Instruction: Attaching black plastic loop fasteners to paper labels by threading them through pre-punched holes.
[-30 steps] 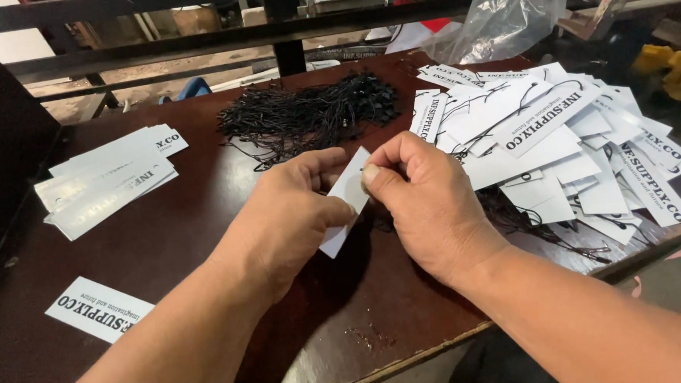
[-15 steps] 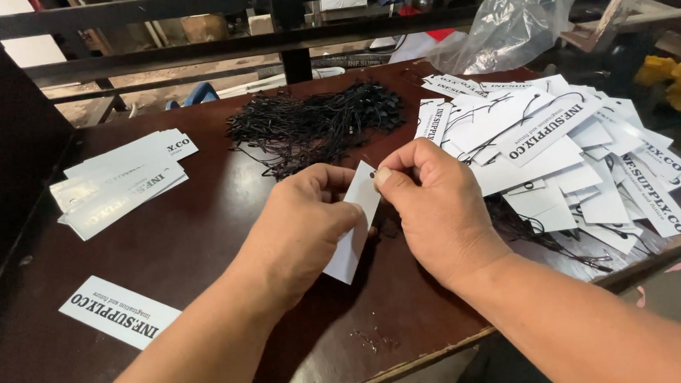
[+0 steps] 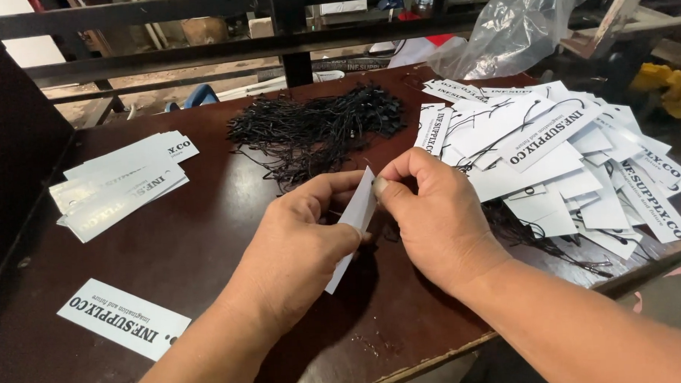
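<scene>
Surface: I am working over a dark brown table (image 3: 206, 241), glossy and a little scuffed, its near edge running diagonally below my wrists.
Room: a dark metal railing (image 3: 200, 64) is crossing behind the table, with a clear plastic bag (image 3: 516, 27) slumping at the far right and something yellow (image 3: 665, 86) lying beyond it.
Left hand: my left hand (image 3: 301, 246) is pinching a white card tag (image 3: 353, 221) between thumb and fingers, holding it on edge above the middle of the table.
Right hand: my right hand (image 3: 432, 218) is gripping the top end of the same tag, fingertips curling in; what they are doing there is hidden from me.
Black strings: a tangled heap of black strings (image 3: 316, 128) is lying just behind my hands.
Right pile: a loose, overlapping pile of strung tags (image 3: 566, 168) is crowding the table's right side, touching my right wrist's flank.
Left stack: a neater stack of tags (image 3: 118, 184) is sitting well apart on the left.
Single tag: one printed tag (image 3: 122, 320) is lying alone near the front left edge.
Open room: bare tabletop is showing between the left stack and my left forearm.
</scene>
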